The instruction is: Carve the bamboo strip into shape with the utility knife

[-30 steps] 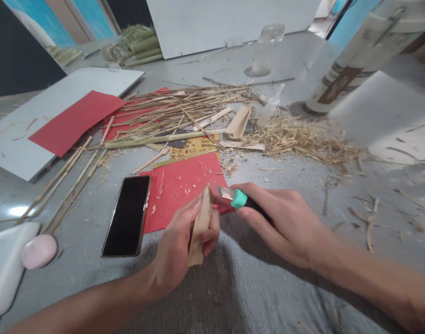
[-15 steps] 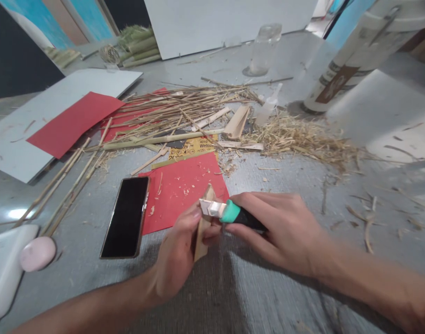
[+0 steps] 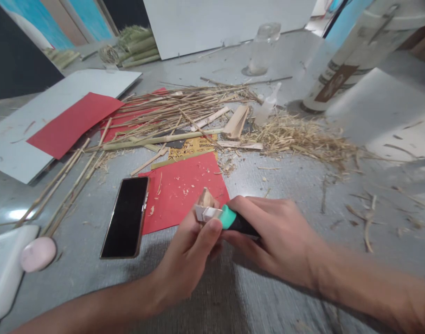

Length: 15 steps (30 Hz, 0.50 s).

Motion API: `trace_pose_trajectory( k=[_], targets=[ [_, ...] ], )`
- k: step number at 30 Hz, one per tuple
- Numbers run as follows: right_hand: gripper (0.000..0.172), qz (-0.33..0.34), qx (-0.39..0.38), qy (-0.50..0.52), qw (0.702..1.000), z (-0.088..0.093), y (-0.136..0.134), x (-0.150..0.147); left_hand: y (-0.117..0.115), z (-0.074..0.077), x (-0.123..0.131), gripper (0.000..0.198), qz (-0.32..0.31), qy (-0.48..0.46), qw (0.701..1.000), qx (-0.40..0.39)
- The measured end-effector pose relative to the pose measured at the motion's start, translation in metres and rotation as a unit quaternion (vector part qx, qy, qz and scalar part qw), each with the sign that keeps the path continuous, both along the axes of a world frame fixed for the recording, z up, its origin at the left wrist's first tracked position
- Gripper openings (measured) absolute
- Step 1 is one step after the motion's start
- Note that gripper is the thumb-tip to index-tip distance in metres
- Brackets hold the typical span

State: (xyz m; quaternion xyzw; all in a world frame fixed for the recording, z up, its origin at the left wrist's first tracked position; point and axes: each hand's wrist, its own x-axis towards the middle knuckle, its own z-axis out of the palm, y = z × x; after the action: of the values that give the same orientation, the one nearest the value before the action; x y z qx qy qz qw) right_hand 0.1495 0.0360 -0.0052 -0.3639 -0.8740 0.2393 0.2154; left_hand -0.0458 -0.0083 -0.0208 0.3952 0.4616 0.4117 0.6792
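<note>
My right hand (image 3: 268, 232) is closed round the black and green handle of a utility knife (image 3: 229, 218), its blade pointing left. A short, flat piece of pale wood or dried stalk (image 3: 206, 198) is pinched in my left hand (image 3: 189, 253), with only its upper end showing above the fingers. The blade lies across that piece, and my left thumb rests close beside the metal blade holder. Behind both hands a red sheet (image 3: 181, 185) with small shavings on it lies on the table.
Left of my hands lies a phone (image 3: 125, 217). Beyond the red sheet are a heap of dry stalks (image 3: 177, 109), yellow sandpaper packaging (image 3: 191, 146) and a pile of straw shavings (image 3: 299, 137). A glass jar (image 3: 264, 51) and a large white container (image 3: 351, 60) stand farther back.
My left thumb has moved up and right, towards the knife's blade holder. The blade has shifted slightly left and down, and less of the held piece shows.
</note>
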Motion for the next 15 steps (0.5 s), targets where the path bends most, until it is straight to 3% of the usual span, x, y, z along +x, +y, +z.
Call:
trace_pose_trajectory(
  k=[10,15],
  targets=[
    [0.03,-0.001,-0.044,-0.001,0.999,0.0006,-0.0036,-0.0023,-0.0022,0.0015,0.0,0.061,0.013,0.076,0.996,0.038],
    [0.026,-0.01,-0.038,0.002,0.999,0.0017,-0.0072,-0.003,-0.0043,0.0055,0.0056,0.06,0.075,0.136,0.984,0.086]
  ],
)
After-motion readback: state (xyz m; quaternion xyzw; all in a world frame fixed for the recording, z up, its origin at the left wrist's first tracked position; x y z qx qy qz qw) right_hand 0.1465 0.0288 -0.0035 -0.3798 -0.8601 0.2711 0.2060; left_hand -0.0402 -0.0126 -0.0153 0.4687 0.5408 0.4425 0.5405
